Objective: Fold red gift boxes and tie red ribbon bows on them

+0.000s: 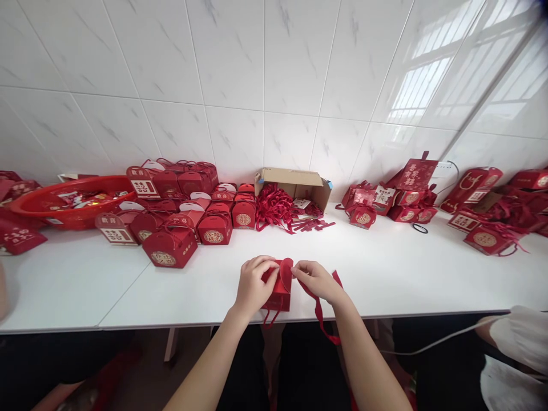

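A small red gift box [280, 301] stands near the front edge of the white table, its rounded top flap [286, 275] raised and a thin red cord handle hanging over the near side. My left hand [257, 282] is closed on the box's top from the left, thumb and fingers pinching near the flap. From the right, my right hand [315, 279] pinches a red ribbon [319, 314] close to the flap. The ribbon's long end trails down past the table edge. My fingers partly hide where ribbon and flap meet.
Several finished-looking red boxes [171, 245] are stacked at left, beside a red basin [64, 200] of wrapped sweets. Behind, a cardboard box [295, 180] spills red ribbons [274, 205]. More red boxes [411, 197] stand at right. A person in a white sleeve [524, 337] sits at right.
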The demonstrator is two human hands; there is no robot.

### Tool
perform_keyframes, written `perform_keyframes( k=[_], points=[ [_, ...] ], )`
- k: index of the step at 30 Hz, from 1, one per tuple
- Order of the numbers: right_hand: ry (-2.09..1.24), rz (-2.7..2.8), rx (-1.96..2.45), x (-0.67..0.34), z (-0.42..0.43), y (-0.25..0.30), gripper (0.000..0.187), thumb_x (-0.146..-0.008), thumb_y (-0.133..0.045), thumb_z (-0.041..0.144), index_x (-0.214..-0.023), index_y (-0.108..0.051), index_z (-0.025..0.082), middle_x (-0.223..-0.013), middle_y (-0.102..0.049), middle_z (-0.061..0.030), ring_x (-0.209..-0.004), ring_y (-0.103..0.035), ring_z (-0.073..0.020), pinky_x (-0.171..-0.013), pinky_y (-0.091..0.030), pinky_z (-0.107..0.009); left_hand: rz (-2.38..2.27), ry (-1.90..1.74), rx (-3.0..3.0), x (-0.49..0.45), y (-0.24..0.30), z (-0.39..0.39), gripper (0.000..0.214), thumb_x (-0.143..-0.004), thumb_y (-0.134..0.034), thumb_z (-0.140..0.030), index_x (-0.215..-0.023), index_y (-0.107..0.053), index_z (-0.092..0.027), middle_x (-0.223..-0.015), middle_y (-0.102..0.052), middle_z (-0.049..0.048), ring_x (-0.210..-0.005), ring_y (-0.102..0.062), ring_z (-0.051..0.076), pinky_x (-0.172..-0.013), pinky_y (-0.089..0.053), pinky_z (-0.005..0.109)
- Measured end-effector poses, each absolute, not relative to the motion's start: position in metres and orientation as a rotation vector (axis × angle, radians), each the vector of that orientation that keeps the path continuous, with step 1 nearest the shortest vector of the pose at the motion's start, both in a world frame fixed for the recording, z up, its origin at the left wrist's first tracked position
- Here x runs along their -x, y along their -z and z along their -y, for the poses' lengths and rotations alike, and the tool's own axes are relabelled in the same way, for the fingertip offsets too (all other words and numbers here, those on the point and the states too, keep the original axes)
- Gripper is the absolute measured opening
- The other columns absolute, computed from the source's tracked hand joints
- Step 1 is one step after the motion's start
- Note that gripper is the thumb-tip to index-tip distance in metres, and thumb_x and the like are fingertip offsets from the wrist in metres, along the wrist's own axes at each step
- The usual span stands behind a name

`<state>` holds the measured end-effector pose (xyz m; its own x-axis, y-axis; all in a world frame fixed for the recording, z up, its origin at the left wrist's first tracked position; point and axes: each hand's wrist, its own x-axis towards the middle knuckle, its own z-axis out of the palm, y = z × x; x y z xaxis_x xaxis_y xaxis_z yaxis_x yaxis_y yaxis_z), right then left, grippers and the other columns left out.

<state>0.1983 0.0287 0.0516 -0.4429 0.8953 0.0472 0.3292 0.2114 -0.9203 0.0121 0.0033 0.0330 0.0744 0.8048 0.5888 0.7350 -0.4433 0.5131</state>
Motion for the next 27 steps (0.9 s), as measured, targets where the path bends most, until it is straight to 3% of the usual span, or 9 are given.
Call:
perform_keyframes(
  k=[2, 3, 6, 13, 19, 23, 27],
  points=[
    [-0.927, 1.929, 1.175, -0.199, -0.031, -0.050, 0.032, -0.088, -0.047, 0.047, -0.095, -0.062, 0.020, -0.092, -0.061, -0.0052, -0.081, -0.057, -0.0171, -0.074, -0.046, -0.032, -1.614, -1.402, -2.248, -0.011, -0.034, -0.002, 0.013, -0.086, -0.053, -0.022, -0.086, -0.066, -0.022, -0.093, -0.067, 0.0038, -0.093, -0.062, 0.020, -0.085, -0.047, 0.038],
    [-0.821, 1.945, 1.160, -0.198, -0.033, -0.049, 0.032, -0.089, -0.047, 0.046, -0.107, -0.061, 0.023, -0.109, -0.060, -0.0080, -0.098, -0.057, -0.0205, -0.085, -0.045, -0.036, -1.623, -1.440, -2.268, -0.011, -0.036, -0.002, 0.014, -0.087, -0.053, -0.024, -0.086, -0.066, -0.022, -0.093, -0.067, 0.0040, -0.093, -0.062, 0.020, -0.085, -0.047, 0.037],
    [-0.781, 2.035, 0.982, -0.190, -0.036, -0.049, 0.031, -0.092, -0.046, 0.041, -0.118, -0.058, 0.028, -0.134, -0.048, -0.0080, -0.128, -0.041, -0.0226, -0.105, -0.032, -0.042, -1.662, -1.495, -2.365, -0.011, -0.040, -0.002, 0.014, -0.086, -0.055, -0.024, -0.085, -0.068, -0.023, -0.095, -0.067, 0.0040, -0.092, -0.062, 0.020, -0.085, -0.047, 0.038],
    [-0.965, 1.909, 0.808, -0.176, -0.038, -0.056, 0.018, -0.088, -0.055, 0.035, -0.084, -0.064, 0.021, -0.113, -0.062, -0.0081, -0.111, -0.056, -0.0196, -0.099, -0.039, -0.036, -1.670, -1.520, -2.333, -0.006, -0.047, 0.000, 0.013, -0.085, -0.056, -0.025, -0.084, -0.069, -0.024, -0.097, -0.066, 0.0045, -0.094, -0.062, 0.021, -0.086, -0.048, 0.040],
    [-1.000, 1.943, 0.792, -0.174, -0.035, -0.060, 0.017, -0.086, -0.054, 0.032, -0.080, -0.063, 0.020, -0.103, -0.065, -0.0068, -0.100, -0.059, -0.0189, -0.092, -0.043, -0.035, -1.567, -1.525, -2.133, -0.001, -0.042, 0.007, 0.013, -0.085, -0.056, -0.026, -0.090, -0.067, -0.023, -0.101, -0.062, 0.0055, -0.098, -0.061, 0.021, -0.089, -0.050, 0.038],
    [-1.034, 1.853, 0.876, -0.170, -0.037, -0.058, 0.015, -0.084, -0.055, 0.031, -0.076, -0.061, 0.019, -0.100, -0.065, -0.0066, -0.097, -0.060, -0.0192, -0.091, -0.043, -0.035, -1.559, -1.404, -2.063, 0.006, -0.033, 0.010, 0.032, -0.082, -0.057, -0.024, -0.114, -0.055, -0.023, -0.115, -0.058, 0.0071, -0.111, -0.056, 0.022, -0.096, -0.047, 0.039],
    [-1.018, 1.715, 0.844, -0.172, -0.034, -0.067, 0.016, -0.086, -0.053, 0.031, -0.079, -0.061, 0.019, -0.098, -0.066, -0.0070, -0.097, -0.060, -0.0195, -0.090, -0.044, -0.035, -1.555, -1.319, -1.965, 0.008, -0.020, 0.013, 0.039, -0.082, -0.057, -0.026, -0.120, -0.048, -0.023, -0.119, -0.056, 0.0078, -0.112, -0.056, 0.022, -0.094, -0.049, 0.038]
  ],
)
